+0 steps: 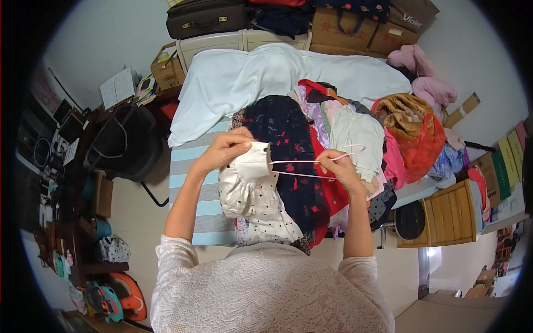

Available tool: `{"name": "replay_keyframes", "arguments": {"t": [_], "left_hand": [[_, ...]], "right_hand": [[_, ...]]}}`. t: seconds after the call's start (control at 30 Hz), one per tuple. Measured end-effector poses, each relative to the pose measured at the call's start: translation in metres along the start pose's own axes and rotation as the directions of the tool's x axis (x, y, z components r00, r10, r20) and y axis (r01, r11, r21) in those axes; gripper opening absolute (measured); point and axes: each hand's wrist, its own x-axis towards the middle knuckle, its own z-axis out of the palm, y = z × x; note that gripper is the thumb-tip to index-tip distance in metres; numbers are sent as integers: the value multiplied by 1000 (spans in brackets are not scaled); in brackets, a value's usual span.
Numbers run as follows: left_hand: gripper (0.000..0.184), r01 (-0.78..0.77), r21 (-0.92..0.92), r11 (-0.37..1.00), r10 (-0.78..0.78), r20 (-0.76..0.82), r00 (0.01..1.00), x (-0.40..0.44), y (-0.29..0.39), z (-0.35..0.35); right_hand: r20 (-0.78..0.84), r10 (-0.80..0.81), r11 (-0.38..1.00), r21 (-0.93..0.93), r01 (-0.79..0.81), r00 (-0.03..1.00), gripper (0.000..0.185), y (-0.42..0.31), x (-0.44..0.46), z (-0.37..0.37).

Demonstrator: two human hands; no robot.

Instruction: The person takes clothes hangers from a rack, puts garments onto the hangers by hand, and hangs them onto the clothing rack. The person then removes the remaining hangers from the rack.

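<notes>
A dotted cloth [244,191] and a pink hanger [297,161] are meeting

The left hand [230,151] is pinching the dotted cloth above the bed [205,225]; the right hand [337,166] is gripping the pink hanger. One end is hiding in or behind the cloth, I cannot tell which; the rest is sticking out, so this looks part done. Loose clothes [355,133] are lying beyond. A brown fluffy thing [405,105] is poking from a red bag [425,155]. Boxes [338,30] and a shut suitcase [205,23] are hiding their insides.

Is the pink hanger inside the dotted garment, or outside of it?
Partly inside, it seems: one end of the pink hanger disappears at the dotted garment, while the rest, in the right hand, shows outside.
</notes>
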Motion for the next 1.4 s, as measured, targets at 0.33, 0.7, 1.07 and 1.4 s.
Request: {"name": "replay_keyframes", "arguments": {"t": [0.33,0.7,1.07,1.4], "left_hand": [[30,-114,789,604,379,-157,912,20,16,40],[13,-268,770,579,463,-39,886,34,21,38],[27,-228,335,914,358,-406,841,25,82,-1],[19,-286,352,891,400,-311,862,15,108,2]], "right_hand": [[-260,-68,998,-4,69,963,15,-33,14,28],[-272,-796,436,-877,200,541,24,-78,27,59],[-141,-631,614,-692,380,763,50,-24,1,75],[439,-11,796,-540,274,898,39,-4,-1,63]]}}
